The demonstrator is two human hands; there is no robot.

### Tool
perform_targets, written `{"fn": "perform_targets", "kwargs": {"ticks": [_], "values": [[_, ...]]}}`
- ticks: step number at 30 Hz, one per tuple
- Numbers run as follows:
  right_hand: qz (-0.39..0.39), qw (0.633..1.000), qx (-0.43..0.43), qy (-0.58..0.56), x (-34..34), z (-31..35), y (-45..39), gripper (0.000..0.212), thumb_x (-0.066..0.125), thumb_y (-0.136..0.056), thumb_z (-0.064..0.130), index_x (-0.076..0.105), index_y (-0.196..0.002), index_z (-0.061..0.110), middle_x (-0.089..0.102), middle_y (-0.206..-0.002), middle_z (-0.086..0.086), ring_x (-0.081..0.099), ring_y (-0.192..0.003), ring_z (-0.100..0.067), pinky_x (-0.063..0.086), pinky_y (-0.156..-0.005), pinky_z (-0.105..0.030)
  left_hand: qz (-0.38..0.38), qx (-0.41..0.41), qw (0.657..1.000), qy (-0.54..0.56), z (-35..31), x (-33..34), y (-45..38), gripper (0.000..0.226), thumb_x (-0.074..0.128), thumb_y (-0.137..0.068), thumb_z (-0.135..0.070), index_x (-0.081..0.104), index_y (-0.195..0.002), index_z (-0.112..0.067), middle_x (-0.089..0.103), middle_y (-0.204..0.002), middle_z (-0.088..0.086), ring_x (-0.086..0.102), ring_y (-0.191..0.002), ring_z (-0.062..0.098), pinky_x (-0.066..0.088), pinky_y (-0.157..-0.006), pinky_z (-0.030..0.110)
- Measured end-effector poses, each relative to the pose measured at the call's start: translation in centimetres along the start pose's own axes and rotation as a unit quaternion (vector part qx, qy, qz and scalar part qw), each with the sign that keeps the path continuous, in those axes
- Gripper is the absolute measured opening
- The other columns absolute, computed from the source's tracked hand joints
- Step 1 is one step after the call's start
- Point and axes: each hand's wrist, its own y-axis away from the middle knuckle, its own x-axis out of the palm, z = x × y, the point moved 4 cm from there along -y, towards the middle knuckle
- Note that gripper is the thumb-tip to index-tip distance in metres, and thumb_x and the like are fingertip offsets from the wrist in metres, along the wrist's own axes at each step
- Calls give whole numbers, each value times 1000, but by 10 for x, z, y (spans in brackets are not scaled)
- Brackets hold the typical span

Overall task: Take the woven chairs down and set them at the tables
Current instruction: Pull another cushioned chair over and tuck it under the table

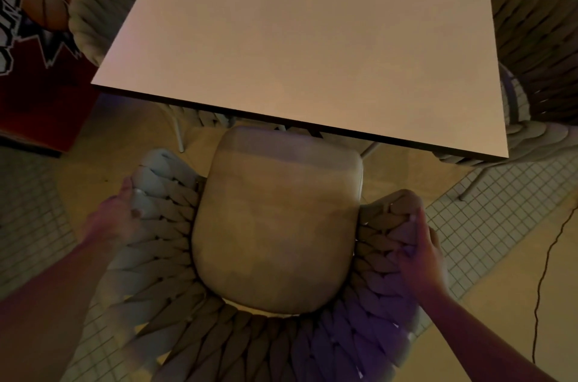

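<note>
Woven chair [275,225] nearest, upright on the tiled floor [488,213], seat front just under the near edge of the table [297,47]. Left hand [115,219] and right hand [419,250] each in a closed grip on an armrest rim. Keep both grips even — push straight in, square to the edge. Watch the neighbouring chair [538,47] at right — avoid contact.
</note>
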Motion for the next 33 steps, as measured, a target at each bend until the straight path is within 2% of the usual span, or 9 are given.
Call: {"fn": "perform_targets", "kwargs": {"ticks": [5, 9, 15, 21, 27, 33], "values": [[-5, 1000, 3, 10, 1, -1, -1, 103, 68, -73, 4, 10, -150, 41, 47, -134, -2, 57, -79, -16, 38, -51, -23, -8, -6, 1000, 4, -1, 0, 2, 75, 51, -94, -28, 7, -154, -28, 50, -138, 25, 53, -117, 44, 46, -90, 47], [-6, 1000, 4, 8, 1, -4, 0, 102, 68, -74, 4, 10, -150, 41, 46, -134, -5, 54, -90, -17, 37, -54, -22, -15, 4, 1000, 2, -2, 1, 4, 75, 52, -93, -28, 9, -154, -26, 53, -133, 26, 55, -113, 44, 46, -87, 46], [-2, 1000, 6, 6, -6, -11, 5, 99, 65, -77, 4, 9, -151, 39, 46, -136, -5, 53, -86, -14, 38, -51, -21, -27, 22, 999, 4, -4, 6, 8, 78, 53, -92, -18, 7, -154, -29, 57, -130, 21, 58, -108, 41, 46, -82, 43], [-5, 1000, 5, 23, -5, -13, 4, 98, 65, -77, 4, 9, -152, 35, 47, -133, -7, 47, -85, -11, 35, -50, -19, -25, 15, 1000, -9, -2, 8, 3, 81, 58, -90, -24, 8, -154, -30, 54, -136, 20, 56, -114, 41, 45, -82, 43], [2, 999, -6, 43, -6, -13, 1, 97, 67, -78, 10, 9, -152, 35, 46, -134, -7, 49, -93, -15, 34, -52, -20, -39, 51, 998, 18, 12, 11, 9, 73, 54, -93, -25, 14, -153, -29, 61, -126, 14, 59, -106, 36, 42, -75, 36], [3, 999, 3, 48, -3, -13, 2, 98, 66, -79, 10, 7, -151, 37, 47, -132, -8, 47, -91, -13, 33, -52, -19, -25, 49, 998, -4, 7, 5, 14, 73, 54, -92, -34, 16, -154, -23, 54, -134, 20, 54, -115, 41, 46, -86, 45]]}}
